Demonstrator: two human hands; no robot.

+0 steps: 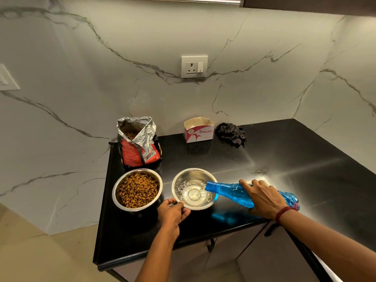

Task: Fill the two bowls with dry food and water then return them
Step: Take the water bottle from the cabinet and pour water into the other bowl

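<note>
Two steel bowls stand side by side on the black counter. The left bowl is full of brown dry food. The right bowl holds a shallow pool of water, and a thin stream runs into it from a blue plastic bottle. My right hand grips that bottle, tipped sideways with its mouth over the bowl's right rim. My left hand pinches the near-left rim of the water bowl. An open red food bag with a silver lining stands behind the food bowl.
A small white Origami box and a crumpled dark cloth sit at the back by the marble wall. A wall socket is above them. The counter's left edge drops to the floor just left of the food bowl.
</note>
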